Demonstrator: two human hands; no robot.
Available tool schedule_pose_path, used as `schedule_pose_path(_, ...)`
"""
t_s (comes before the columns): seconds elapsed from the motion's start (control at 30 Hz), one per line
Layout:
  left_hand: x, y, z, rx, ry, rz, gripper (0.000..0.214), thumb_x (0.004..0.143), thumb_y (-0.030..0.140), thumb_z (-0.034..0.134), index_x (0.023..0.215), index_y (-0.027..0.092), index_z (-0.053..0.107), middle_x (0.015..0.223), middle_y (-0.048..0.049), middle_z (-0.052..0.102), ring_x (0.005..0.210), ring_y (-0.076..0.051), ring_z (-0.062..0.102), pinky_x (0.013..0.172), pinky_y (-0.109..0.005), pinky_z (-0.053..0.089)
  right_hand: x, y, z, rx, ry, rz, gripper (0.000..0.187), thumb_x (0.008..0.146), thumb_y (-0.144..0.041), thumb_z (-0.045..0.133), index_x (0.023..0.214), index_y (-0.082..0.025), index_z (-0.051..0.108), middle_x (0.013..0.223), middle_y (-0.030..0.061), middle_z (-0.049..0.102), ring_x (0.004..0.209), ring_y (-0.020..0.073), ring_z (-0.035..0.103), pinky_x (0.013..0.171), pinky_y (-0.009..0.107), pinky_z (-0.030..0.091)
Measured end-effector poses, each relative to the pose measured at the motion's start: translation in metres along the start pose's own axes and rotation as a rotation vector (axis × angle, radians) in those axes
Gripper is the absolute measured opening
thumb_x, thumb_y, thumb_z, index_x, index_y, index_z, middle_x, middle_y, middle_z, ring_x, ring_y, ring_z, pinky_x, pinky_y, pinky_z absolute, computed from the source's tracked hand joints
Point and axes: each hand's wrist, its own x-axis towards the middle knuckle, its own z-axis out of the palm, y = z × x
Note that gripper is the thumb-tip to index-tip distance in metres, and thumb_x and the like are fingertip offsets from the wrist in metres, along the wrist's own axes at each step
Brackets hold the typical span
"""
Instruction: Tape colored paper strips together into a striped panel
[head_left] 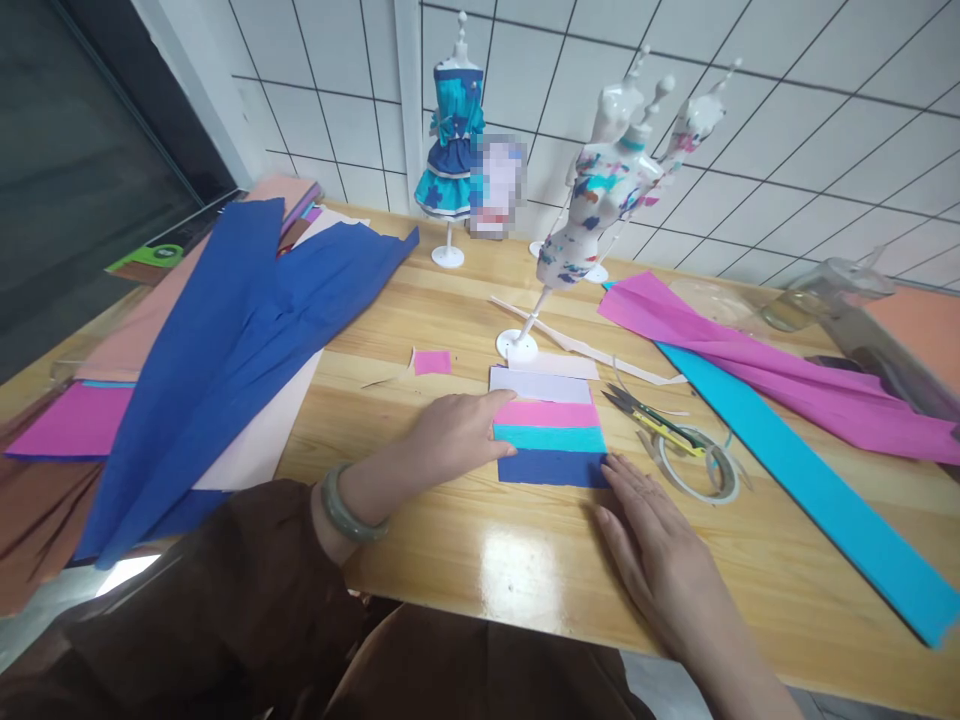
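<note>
Layered strips of crepe-like paper (551,468) lie flat on the table in front of me, dark blue nearest, then turquoise, pink and pale lilac. Along their left edge rests my left hand (457,435), index finger and thumb apart, the other fingers partly hidden. My right hand (652,530) lies flat with fingers stretched, its tips touching the dark blue strip's right corner. Neither hand grips anything. Just behind the strips is a pale pink strip (559,366). To their right, scissors (652,420) with dark and yellow handles lie across a roll of tape (716,485).
Paint-stained white mannequins (592,200) stand at the back beside one in a blue dress (454,150). Large blue paper (247,330) covers a pile at left. Magenta paper (735,360) and a turquoise band (817,500) lie right. A small pink piece (433,362) sits left of the strips.
</note>
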Motion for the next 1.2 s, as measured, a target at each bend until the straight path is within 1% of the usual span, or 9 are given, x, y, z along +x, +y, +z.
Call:
schedule_pose_path(0.33,0.001,-0.001,-0.002,-0.072,0.019,0.001,0.062,0.070,0.040,0.065,0.127,0.023,0.048,0.083,-0.0011,0.066,0.073,-0.017,0.059,0.061,-0.026,0.039,-0.003,-0.006,0.006,0.051,0.032,-0.001,0.034,0.089,-0.025,0.048,0.118,-0.008,0.053,0.124,0.0210,0.056,0.118,0.0293,0.051,0.096,0.049,0.046)
schedule_pose_path(0.4,0.004,-0.004,-0.001,-0.177,0.061,-0.026,0.052,0.074,0.043,0.061,0.120,0.021,0.052,0.079,-0.0008,0.065,0.070,-0.016,0.058,0.058,-0.025,0.039,-0.004,-0.006,0.007,0.071,0.033,0.012,0.034,0.089,-0.024,0.048,0.119,-0.010,0.053,0.125,0.0196,0.056,0.119,0.0285,0.051,0.097,0.049,0.045)
schedule_pose_path(0.47,0.008,-0.009,0.000,-0.304,0.131,-0.079,0.037,0.079,0.046,0.055,0.104,0.020,0.057,0.072,0.0002,0.062,0.063,-0.014,0.057,0.053,-0.023,0.038,-0.004,-0.005,0.007,0.098,0.027,0.027,0.034,0.089,-0.024,0.048,0.119,-0.012,0.053,0.126,0.0184,0.056,0.119,0.0280,0.051,0.097,0.048,0.045)
schedule_pose_path(0.53,0.012,-0.014,0.001,-0.427,0.203,-0.136,0.031,0.082,0.048,0.050,0.090,0.018,0.056,0.065,0.0012,0.060,0.056,-0.011,0.054,0.049,-0.022,0.037,-0.004,-0.004,0.006,0.122,0.017,0.044,0.033,0.089,-0.024,0.047,0.119,-0.012,0.053,0.126,0.0178,0.055,0.120,0.0277,0.050,0.097,0.048,0.045)
schedule_pose_path(0.63,0.018,-0.019,0.000,-0.647,0.230,-0.194,0.024,0.082,0.041,0.053,0.081,0.017,0.053,0.065,0.0007,0.061,0.053,-0.010,0.057,0.048,-0.020,0.041,-0.003,-0.002,0.004,0.146,0.004,0.073,0.033,0.089,-0.024,0.047,0.120,-0.013,0.053,0.127,0.0167,0.055,0.120,0.0266,0.050,0.097,0.046,0.046)
schedule_pose_path(0.73,0.021,-0.018,-0.002,-0.893,0.152,-0.197,0.019,0.079,0.033,0.060,0.079,0.015,0.055,0.072,-0.0036,0.066,0.059,-0.011,0.062,0.051,-0.021,0.046,0.001,-0.003,0.000,0.169,0.012,0.084,0.033,0.089,-0.025,0.047,0.121,-0.015,0.052,0.126,0.0148,0.055,0.119,0.0258,0.051,0.096,0.045,0.046)
schedule_pose_path(0.93,0.014,-0.002,-0.009,-1.267,-0.172,-0.159,0.025,0.078,0.034,0.065,0.083,0.011,0.061,0.086,-0.0105,0.068,0.073,-0.015,0.066,0.061,-0.025,0.050,0.029,-0.019,-0.008,0.238,0.085,0.039,0.032,0.088,-0.022,0.049,0.119,-0.020,0.053,0.113,0.0108,0.063,0.107,0.0240,0.057,0.087,0.042,0.049)
schedule_pose_path(1.07,0.006,0.007,-0.013,-1.357,-0.328,-0.141,0.032,0.076,0.039,0.066,0.087,0.009,0.064,0.090,-0.0117,0.067,0.076,-0.014,0.064,0.069,-0.028,0.050,0.056,-0.030,-0.007,0.228,0.221,0.012,0.025,0.086,-0.019,0.055,0.111,-0.019,0.057,0.096,0.0093,0.066,0.090,0.0215,0.061,0.078,0.039,0.050)
schedule_pose_path(1.2,0.004,0.009,-0.014,-1.346,-0.342,-0.104,0.038,0.073,0.043,0.067,0.088,0.008,0.066,0.087,-0.0095,0.064,0.075,-0.013,0.060,0.067,-0.027,0.048,0.073,-0.037,-0.004,0.203,0.264,0.043,0.011,0.083,-0.022,0.059,0.093,-0.017,0.062,0.083,0.0071,0.067,0.077,0.0196,0.061,0.069,0.034,0.049)
